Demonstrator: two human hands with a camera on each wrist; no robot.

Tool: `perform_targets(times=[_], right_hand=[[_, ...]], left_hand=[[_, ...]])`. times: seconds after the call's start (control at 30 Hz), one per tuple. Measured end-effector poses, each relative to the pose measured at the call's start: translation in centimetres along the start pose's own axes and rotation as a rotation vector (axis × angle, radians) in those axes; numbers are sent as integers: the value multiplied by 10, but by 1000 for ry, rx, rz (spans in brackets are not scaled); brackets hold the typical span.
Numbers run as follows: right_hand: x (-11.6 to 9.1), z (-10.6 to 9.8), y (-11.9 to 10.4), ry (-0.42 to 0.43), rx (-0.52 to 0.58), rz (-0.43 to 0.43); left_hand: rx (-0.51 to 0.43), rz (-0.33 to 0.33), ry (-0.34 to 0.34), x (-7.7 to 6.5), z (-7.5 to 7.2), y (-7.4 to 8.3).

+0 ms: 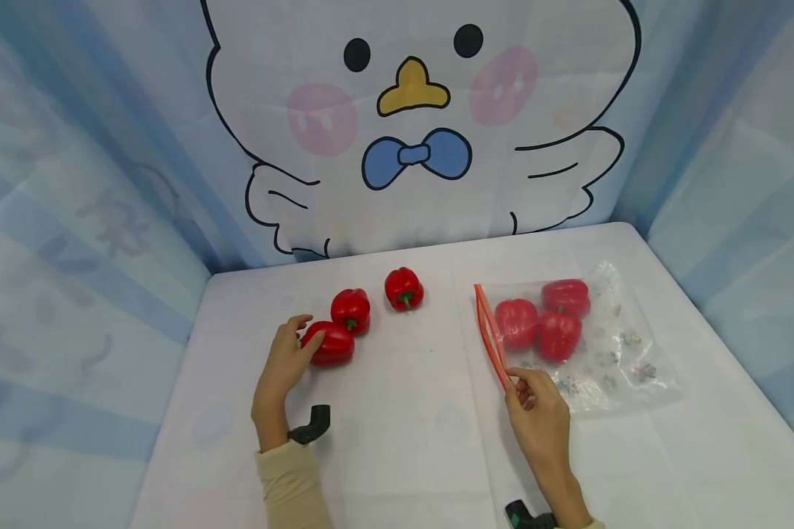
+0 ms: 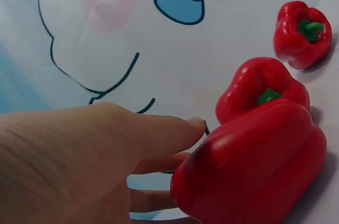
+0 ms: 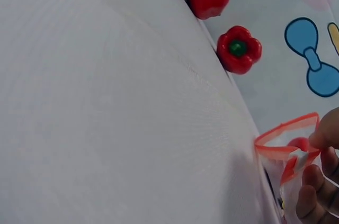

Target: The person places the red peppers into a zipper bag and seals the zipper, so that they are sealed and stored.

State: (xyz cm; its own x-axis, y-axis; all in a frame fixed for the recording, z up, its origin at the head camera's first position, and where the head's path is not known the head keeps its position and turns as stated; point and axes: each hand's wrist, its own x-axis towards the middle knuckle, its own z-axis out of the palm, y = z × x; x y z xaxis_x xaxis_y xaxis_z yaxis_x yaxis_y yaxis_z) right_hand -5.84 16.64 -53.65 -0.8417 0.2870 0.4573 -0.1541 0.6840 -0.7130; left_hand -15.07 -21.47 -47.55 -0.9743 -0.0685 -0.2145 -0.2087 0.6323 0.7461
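Note:
My left hand (image 1: 287, 360) is at the near end of a red bell pepper (image 1: 333, 344) lying on its side, its thumb and fingers spread about that end. In the left wrist view the thumb of the left hand (image 2: 100, 155) is by the upper edge of this bell pepper (image 2: 254, 166); some fingertips are hidden behind it. With thumb and fingers, my right hand (image 1: 539, 411) pinches the red-edged mouth of a clear zip bag (image 1: 615, 375). Three red bell peppers (image 1: 559, 334) lie inside the bag. In the right wrist view the bag's mouth (image 3: 280, 152) gapes.
A second red bell pepper (image 1: 351, 310) stands just behind the one by my left hand. Another bell pepper (image 1: 403, 289) sits farther back to the right. All lie on a white-covered table (image 1: 403, 441), with a printed cloth (image 1: 417, 206) hanging behind it.

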Motion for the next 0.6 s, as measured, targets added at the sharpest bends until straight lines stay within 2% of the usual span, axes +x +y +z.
perform_targets(times=[0.2, 0.4, 0.6], right_hand=[[5, 1, -2, 13, 4, -16], [7, 1, -3, 5, 4, 16], [-1, 0, 0, -2, 14, 39]], left_hand=[[-109, -43, -86, 6, -5, -8], [-153, -73, -107, 9, -9, -13], [-174, -114, -116, 3, -6, -20]])
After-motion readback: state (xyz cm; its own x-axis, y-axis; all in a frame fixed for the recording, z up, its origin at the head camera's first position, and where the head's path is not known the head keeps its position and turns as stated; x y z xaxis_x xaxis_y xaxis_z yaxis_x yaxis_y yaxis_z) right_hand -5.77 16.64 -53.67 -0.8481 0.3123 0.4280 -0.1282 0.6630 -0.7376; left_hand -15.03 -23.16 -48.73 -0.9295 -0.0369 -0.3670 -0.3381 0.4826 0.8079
